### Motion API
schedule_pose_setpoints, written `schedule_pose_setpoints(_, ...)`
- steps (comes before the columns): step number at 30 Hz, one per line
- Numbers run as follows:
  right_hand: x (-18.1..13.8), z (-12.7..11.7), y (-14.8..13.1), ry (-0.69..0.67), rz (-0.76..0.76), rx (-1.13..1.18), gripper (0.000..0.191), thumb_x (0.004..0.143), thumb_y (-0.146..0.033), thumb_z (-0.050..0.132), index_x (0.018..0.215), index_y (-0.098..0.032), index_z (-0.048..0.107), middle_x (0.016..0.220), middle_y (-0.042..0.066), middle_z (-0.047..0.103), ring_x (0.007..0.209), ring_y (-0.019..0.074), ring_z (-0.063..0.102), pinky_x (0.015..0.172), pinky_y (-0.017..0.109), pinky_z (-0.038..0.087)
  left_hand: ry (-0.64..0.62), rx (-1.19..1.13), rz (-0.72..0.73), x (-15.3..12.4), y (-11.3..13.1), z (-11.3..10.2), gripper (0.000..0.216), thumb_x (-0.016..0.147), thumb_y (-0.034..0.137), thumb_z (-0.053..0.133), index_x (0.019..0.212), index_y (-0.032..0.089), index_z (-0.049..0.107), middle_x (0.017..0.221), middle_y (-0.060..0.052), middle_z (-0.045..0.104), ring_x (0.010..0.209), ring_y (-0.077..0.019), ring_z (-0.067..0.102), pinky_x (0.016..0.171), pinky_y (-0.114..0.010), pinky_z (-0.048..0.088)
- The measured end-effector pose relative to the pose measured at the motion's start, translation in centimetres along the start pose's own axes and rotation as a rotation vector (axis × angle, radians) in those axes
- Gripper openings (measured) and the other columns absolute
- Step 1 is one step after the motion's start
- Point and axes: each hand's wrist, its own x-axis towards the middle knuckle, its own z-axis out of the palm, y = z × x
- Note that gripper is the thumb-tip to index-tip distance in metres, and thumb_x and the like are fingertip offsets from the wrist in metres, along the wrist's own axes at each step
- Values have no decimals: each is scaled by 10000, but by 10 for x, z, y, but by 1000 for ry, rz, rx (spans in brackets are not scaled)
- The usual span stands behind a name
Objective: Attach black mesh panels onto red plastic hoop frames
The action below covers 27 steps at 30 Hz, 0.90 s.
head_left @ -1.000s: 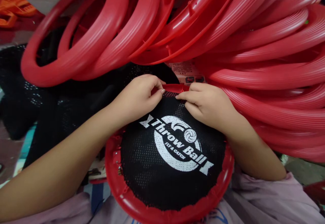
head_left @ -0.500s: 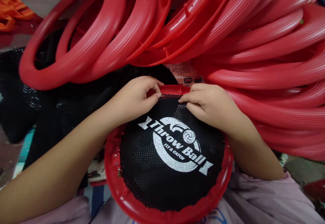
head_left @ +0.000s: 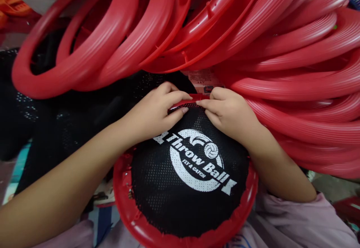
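Note:
A red plastic ring [head_left: 132,218] rests against my lap with a black mesh net [head_left: 174,203] stretched across it; white print on the net reads "Throw Ball". My left hand [head_left: 153,111] grips the far rim of the ring, its thumb pressed on the mesh edge and its fingers curled over the top. My right hand [head_left: 229,113] pinches the mesh edge at the same far rim, fingertips almost touching the left hand's. Both forearms lie along the ring's sides.
A large pile of bare red rings [head_left: 281,53] leans over the work from the top and right. A heap of black mesh nets [head_left: 64,124] lies to the left. A printed label card [head_left: 204,81] peeks out behind the hands.
My left hand has slid right along the far rim and now closes over it, thumb on the mesh. My right hand has stayed at the mesh edge.

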Motion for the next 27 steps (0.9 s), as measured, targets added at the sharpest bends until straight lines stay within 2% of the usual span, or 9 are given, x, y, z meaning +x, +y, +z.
schedule_pose_setpoints(7,1,4,3,4,-2,-28,314,924,-169,461,872,-125,768,695,37,485,658,156,401,613,296,335,-2,76,106,-2,-2,2,364,941,286,465,1219,183,677,1119,-124,548,1051,-255,574,938,-437,493)
schedule_pose_setpoints(12,4,5,2,-89,64,-24,298,909,-164,478,903,-121,773,714,47,498,662,162,399,623,305,342,6,97,141,-3,-8,6,355,951,305,456,1162,194,719,1121,-134,538,1024,-261,570,907,-453,502)
schedule_pose_setpoints(17,4,-7,-2,-200,99,-1,297,892,-145,489,954,-137,780,738,64,561,680,170,467,643,306,379,-13,112,154,-3,-9,6,346,953,310,461,1137,189,728,1133,-139,532,1031,-263,568,918,-464,501)
schedule_pose_setpoints(20,1,-17,-3,-203,116,149,299,878,-119,501,1004,-152,770,806,72,658,733,169,560,699,298,440,-19,134,157,-4,-9,5,342,953,300,462,1157,189,714,1160,-139,530,1057,-259,557,946,-467,494)
schedule_pose_setpoints(24,-1,-22,-4,-81,308,438,309,846,-106,560,1094,-176,730,1041,48,745,905,171,663,821,296,492,-22,130,162,-4,-8,5,345,953,296,463,1169,181,706,1158,-139,533,1060,-260,561,937,-455,499)
schedule_pose_setpoints(27,1,-19,-2,-49,422,506,331,805,-87,583,1087,-181,727,943,18,757,786,153,667,731,275,498,-15,128,160,-3,-8,4,341,952,298,466,1145,169,717,1144,-140,535,1052,-263,566,927,-450,502)
